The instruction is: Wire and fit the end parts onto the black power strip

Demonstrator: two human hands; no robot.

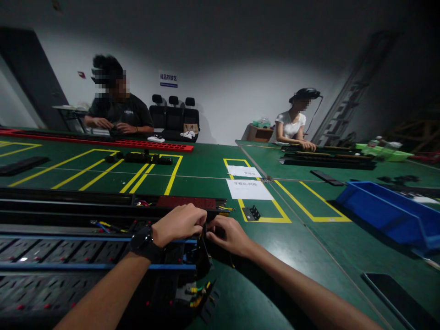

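My left hand, with a black watch on its wrist, is closed at the end of a long black power strip housing. My right hand faces it with fingers bent, at a thin dark end piece between the hands. What either hand pinches is too dark and small to name. Blue-edged socket strips lie under my left forearm. Yellow-green wires stick out of the nearest strip's end.
A black bracket and paper sheets lie beyond my hands. A blue bin and a phone are at the right. Two people work across the green table.
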